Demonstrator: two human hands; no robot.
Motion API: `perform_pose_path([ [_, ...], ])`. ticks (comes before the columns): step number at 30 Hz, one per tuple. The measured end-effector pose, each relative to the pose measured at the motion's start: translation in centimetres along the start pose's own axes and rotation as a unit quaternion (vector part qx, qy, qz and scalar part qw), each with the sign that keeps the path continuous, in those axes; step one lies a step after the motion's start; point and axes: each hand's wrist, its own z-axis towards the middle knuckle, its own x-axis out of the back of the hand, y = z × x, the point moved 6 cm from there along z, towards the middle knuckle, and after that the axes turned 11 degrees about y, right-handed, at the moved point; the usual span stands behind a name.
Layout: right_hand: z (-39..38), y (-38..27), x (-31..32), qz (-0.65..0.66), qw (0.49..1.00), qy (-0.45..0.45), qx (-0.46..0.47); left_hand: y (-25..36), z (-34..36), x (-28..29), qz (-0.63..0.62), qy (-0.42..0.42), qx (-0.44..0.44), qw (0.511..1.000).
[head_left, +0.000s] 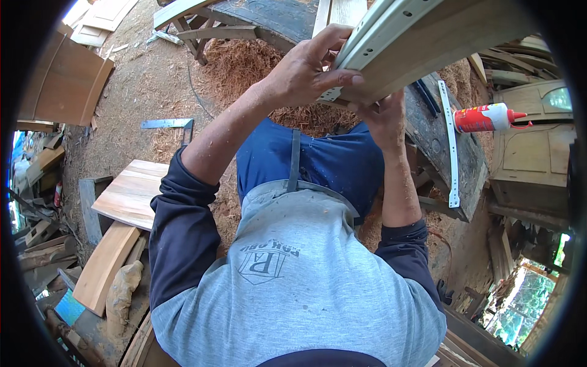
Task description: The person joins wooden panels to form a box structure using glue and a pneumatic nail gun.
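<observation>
A wooden board (446, 46), perhaps the side of a drawer, is held up at the top right, tilted away from me. Along it runs a white metal drawer slide (370, 50) with screw holes. My left hand (321, 64) is closed round the near end of the board and slide, its thumb pressed on the wood. Beneath the same end, my right hand (385, 116) supports the board with bent fingers, partly hidden by it. To the right, a loose white drawer slide (450, 147) lies on the dark workbench (468, 183), beside a red and white glue bottle (486, 117).
A try square (164, 123) lies on the shaving-strewn floor at left. Nearer me are a pale wood panel (136, 191) and a curved plank (109, 266). Another dark bench (263, 18) stands ahead. Black rails (426, 98) rest on the workbench; a wooden cabinet (529, 147) stands at far right.
</observation>
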Motion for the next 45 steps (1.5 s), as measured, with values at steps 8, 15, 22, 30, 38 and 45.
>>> perform_pose_path([
  [8,0.8,0.9,-1.0,-0.037,0.998,-0.006,-0.044,1.3,0.2,0.6,0.086,-0.004,-0.038,0.996],
  [15,0.9,1.4,-0.5,0.003,0.997,-0.017,-0.073,0.7,0.1,0.6,0.074,0.023,-0.050,0.996],
  [22,-0.5,-1.4,-1.4,0.057,0.995,0.044,0.066,0.3,-0.3,0.5,0.083,0.029,-0.025,0.996],
  [30,-2.6,0.2,-2.7,-0.174,0.963,0.150,0.138,0.5,-2.6,-0.7,0.114,0.225,-0.087,0.964],
  [38,-4.1,2.4,-0.7,-0.347,0.903,0.172,0.187,-1.9,-2.5,-0.1,-0.004,0.200,-0.068,0.977],
  [45,-4.3,2.6,-0.1,-0.419,0.873,0.183,0.168,-0.5,-1.7,0.4,0.096,0.211,-0.025,0.972],
])
